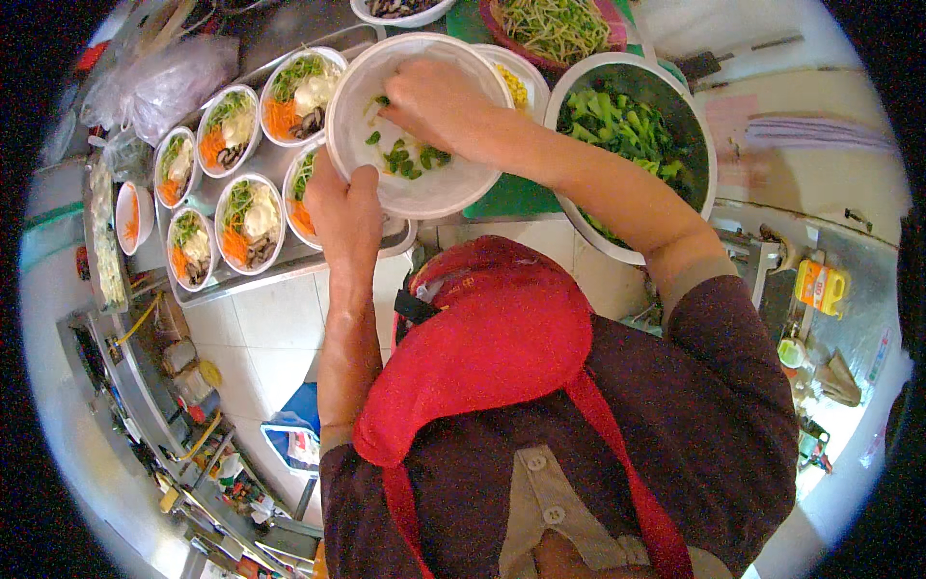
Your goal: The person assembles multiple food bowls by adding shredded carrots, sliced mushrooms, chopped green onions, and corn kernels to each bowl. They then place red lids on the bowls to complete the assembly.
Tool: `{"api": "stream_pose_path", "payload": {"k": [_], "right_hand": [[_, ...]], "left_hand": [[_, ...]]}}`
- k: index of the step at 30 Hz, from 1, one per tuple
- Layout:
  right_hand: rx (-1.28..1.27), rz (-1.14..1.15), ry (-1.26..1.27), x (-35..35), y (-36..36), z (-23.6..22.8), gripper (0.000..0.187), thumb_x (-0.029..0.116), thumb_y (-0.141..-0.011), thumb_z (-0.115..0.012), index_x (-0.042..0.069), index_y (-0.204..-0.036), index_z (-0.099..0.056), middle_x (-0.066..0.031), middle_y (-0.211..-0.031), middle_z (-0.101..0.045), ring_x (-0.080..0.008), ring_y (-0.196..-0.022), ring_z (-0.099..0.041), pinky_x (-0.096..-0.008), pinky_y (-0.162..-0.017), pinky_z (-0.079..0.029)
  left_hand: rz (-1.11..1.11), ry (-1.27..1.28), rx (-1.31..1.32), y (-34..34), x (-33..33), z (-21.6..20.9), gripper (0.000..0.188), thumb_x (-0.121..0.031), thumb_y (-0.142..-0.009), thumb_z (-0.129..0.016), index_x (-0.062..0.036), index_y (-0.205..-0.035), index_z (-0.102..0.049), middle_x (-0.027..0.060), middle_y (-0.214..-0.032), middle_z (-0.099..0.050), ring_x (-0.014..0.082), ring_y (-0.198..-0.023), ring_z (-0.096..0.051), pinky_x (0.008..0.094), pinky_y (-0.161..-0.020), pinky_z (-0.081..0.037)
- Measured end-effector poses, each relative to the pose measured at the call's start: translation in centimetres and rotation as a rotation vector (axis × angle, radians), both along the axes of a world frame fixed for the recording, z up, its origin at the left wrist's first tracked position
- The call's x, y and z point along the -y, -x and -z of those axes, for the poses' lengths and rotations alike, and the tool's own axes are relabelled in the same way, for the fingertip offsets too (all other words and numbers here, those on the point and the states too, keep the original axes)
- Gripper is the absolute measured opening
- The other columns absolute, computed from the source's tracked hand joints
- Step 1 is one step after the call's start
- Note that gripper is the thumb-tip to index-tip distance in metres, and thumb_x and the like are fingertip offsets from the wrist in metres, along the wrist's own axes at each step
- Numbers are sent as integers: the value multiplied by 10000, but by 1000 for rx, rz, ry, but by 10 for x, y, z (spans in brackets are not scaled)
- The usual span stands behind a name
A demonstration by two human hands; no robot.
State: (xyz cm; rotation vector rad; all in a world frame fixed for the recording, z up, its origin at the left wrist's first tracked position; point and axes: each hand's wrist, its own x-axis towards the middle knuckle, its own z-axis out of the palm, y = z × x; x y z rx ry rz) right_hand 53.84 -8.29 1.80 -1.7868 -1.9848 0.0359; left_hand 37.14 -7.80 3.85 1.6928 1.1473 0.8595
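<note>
Left hand [349,207] on the near-left rim of the white mixing bowl [410,200], thumb over the edge, rim gripped. Right hand [424,106] reaches inside the bowl from the right, fingers bunched, fingertips at a bit of green; cannot tell if it is pinched. Chopped green leaves [403,162] scattered in the bowl below that hand, much of the bottom bare.

Left of the mixing bowl: metal tray [289,278] with small white bowls [254,214] in two rows, six in fuller view, another partly hidden behind the left hand and mixing bowl. The fuller six hold shredded carrot, pale green sprouts, dark mushroom slices and a creamy pale scoop. Farther left of the mixing bowl, past the tray, a small bowl of shredded carrot [131,218]; clear plastic bags [178,96] lie up that side too.

Behind the mixing bowl, a dish of dark slices [400,10], cut by the picture edge. Just right of the mixing bowl, a white bowl of yellow corn [516,89], partly covered by it; behind the corn, a pink basket of sprouts [555,27]. Farther right of the mixing bowl, large steel bowl [710,145] of leafy greens [617,125]. Green board [497,200] shows between the two big bowls.
</note>
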Motion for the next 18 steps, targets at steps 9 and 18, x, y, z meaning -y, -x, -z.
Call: {"api": "stream_pose_path", "payload": {"k": [9, 18], "right_hand": [[-21, -156, 253, 23, -11, -19, 98, 96, -659, -601, 37, -729, -639, -154, -759, -613, -330, -690, -590, -425, -668, -477], [65, -224, 500, 31, 3, -13, 255, 183, -658, -656, 14, -833, -576, -199, -741, -608, -368, -737, -598, -441, -677, -477]], "left_hand": [[-102, -70, -94, 8, 5, 1, 326, -42, -673, -486, 58, -969, -578, 206, -799, -635, 290, -748, -627, 354, -718, -466], [-60, -90, -155, 4, 2, -6, 324, -57, -674, -494, 41, -966, -593, 202, -769, -637, 273, -701, -628, 366, -660, -470]]}}
